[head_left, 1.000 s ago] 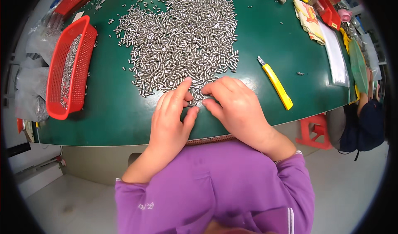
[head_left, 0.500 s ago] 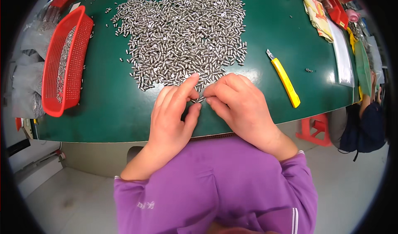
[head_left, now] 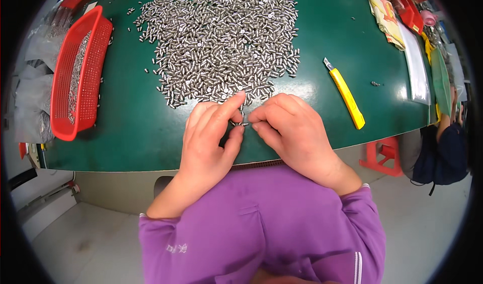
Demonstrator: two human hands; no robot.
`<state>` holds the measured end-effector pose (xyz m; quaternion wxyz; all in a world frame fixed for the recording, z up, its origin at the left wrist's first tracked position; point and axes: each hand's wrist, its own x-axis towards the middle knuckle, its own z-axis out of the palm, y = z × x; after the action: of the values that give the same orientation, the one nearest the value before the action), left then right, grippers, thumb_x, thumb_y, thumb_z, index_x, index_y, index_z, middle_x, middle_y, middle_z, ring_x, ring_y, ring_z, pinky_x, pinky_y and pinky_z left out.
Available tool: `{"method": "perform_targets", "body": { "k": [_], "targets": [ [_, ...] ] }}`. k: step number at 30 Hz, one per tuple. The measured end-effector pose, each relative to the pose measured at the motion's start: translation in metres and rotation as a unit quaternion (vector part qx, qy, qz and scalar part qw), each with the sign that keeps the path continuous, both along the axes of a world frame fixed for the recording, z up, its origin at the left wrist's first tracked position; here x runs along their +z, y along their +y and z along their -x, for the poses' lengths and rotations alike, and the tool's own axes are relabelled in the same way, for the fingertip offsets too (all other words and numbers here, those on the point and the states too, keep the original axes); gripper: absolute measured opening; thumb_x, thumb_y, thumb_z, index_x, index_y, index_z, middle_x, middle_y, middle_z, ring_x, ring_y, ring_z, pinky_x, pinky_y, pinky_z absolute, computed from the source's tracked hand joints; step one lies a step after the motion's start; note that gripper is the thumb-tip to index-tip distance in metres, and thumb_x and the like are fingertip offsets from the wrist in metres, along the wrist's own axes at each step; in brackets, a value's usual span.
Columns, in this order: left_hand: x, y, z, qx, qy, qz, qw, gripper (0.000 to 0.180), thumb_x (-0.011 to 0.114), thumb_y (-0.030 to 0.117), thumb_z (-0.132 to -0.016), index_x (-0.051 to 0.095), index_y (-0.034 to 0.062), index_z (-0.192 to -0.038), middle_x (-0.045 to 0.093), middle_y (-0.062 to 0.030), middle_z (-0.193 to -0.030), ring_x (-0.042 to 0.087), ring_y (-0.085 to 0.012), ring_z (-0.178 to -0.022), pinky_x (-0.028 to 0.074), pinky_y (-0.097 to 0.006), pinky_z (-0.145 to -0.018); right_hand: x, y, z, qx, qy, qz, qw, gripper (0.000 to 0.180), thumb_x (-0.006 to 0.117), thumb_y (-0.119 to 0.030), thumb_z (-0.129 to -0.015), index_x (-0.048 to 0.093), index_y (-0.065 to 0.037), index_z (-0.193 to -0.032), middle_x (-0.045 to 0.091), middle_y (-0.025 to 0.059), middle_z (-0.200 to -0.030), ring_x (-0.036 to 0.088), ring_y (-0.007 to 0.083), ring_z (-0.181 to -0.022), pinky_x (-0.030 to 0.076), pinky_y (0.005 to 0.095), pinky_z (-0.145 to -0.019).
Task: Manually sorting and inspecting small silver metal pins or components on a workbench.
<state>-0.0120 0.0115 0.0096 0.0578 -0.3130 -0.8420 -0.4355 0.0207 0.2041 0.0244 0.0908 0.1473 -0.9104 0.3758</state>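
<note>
- Fingers of both hands meet at the near edge of the pile: thumb and forefinger tips of each hand pinched on a small metal pin held between them, just above the tabletop.
- Left hand: forefinger stretched forward toward the pile, thumb curled under it, other fingers lying side by side on the green surface.
- Right hand: fingers curled inward, knuckles up, tips pressed against the same pin from the right.
- Whether more than one pin is in the pinch: cannot tell, too small.
- Pile of metal pins: wide loose heap of short silver cylinders, spread over the middle and far part of the tabletop, its near fringe touching the fingertips.
- Red basket: long mesh tray at the left edge, holds more silver pins, well apart from the hands.
- Yellow utility knife: lying right of the right hand, blade end pointing away, near but not touching.
- Far right edge: clear plastic sheet, yellow cloth, red items, all well clear of the hands.
- Purple sleeves fill the lower frame; red stool on the floor, right.
</note>
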Motion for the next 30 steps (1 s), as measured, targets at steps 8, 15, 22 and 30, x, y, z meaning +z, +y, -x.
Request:
{"method": "perform_targets", "body": {
  "k": [8, 15, 22, 30],
  "targets": [
    [0.002, -0.001, -0.001, -0.005, -0.004, 0.012, 1.000, 0.064, 0.072, -0.008, -0.074, 0.059, 0.0090, -0.135, 0.063, -0.0022, -0.090, 0.057, -0.0241, -0.087, 0.046, -0.038, -0.083, -0.001, 0.000, -0.003, 0.001, -0.020, 0.017, 1.000, 0.019, 0.077, -0.009, -0.077, 0.065, -0.009, -0.092, 0.060, 0.0062, -0.089, 0.060, 0.0303, -0.084, 0.049, 0.0430, -0.073],
    [0.001, -0.003, -0.002, -0.009, -0.013, 0.001, 1.000, 0.063, 0.069, -0.009, -0.076, 0.059, 0.0093, -0.135, 0.064, -0.0015, -0.090, 0.058, -0.0242, -0.090, 0.046, -0.038, -0.086, -0.002, -0.001, -0.001, -0.009, -0.015, 0.025, 1.000, 0.018, 0.077, -0.009, -0.076, 0.067, -0.010, -0.090, 0.060, 0.0058, -0.086, 0.061, 0.0297, -0.083, 0.050, 0.0425, -0.072],
    [0.002, -0.002, -0.001, -0.018, 0.000, 0.007, 1.000, 0.064, 0.068, -0.011, -0.076, 0.058, 0.0082, -0.137, 0.065, -0.0024, -0.092, 0.059, -0.0249, -0.092, 0.046, -0.039, -0.088, -0.003, 0.000, 0.000, -0.006, -0.011, 0.030, 0.999, 0.017, 0.078, -0.009, -0.076, 0.067, -0.011, -0.089, 0.060, 0.0050, -0.085, 0.061, 0.0293, -0.082, 0.050, 0.0424, -0.071],
    [0.007, -0.004, -0.013, 0.035, -0.025, 0.018, 0.999, 0.063, 0.067, -0.011, -0.079, 0.055, 0.0040, -0.139, 0.064, -0.0063, -0.091, 0.058, -0.0253, -0.084, 0.048, -0.038, -0.079, -0.001, -0.001, 0.000, -0.008, -0.011, 0.049, 0.999, 0.016, 0.078, -0.010, -0.076, 0.067, -0.010, -0.088, 0.060, 0.0049, -0.082, 0.060, 0.0288, -0.079, 0.049, 0.0418, -0.070]
  ]
}}
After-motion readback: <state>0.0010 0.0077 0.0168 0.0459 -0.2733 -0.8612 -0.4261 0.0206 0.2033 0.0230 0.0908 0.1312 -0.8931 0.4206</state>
